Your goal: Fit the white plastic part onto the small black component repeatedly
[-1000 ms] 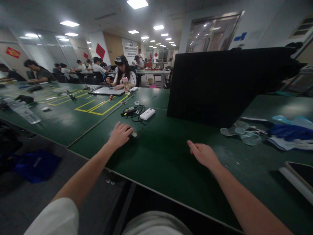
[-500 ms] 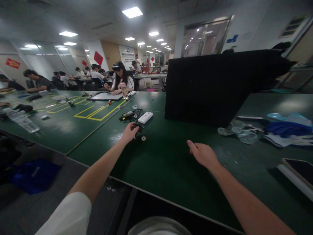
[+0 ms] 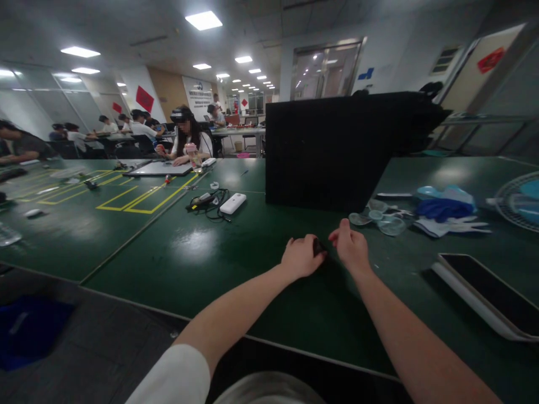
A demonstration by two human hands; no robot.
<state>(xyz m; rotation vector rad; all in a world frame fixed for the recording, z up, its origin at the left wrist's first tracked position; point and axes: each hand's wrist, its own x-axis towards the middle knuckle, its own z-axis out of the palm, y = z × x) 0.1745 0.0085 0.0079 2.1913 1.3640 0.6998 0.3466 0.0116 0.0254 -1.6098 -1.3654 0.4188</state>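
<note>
My left hand (image 3: 304, 257) is over the green table in front of the black panel, its fingers closed round a small dark object (image 3: 319, 247). Most of that object is covered by the fingers, so its kind does not show. Just to the right is my right hand (image 3: 350, 245), thumb raised and fingers curled in. Whatever the right hand holds, if anything, is hidden. A narrow gap separates the two hands, and the dark object sits on the side facing the right hand.
A large black panel (image 3: 322, 154) stands behind my hands. Left are a white box-like device (image 3: 233, 203) and tangled black cables (image 3: 206, 202). On the right lie clear plastic pieces (image 3: 391, 225), blue-and-white gloves (image 3: 446, 210) and a tablet-like device (image 3: 488, 292). A person (image 3: 189, 140) sits across.
My left hand closed on the dark object near the cables and carried it right, beside my right hand. A small pale disc on the table is no longer seen. The view turned right.
</note>
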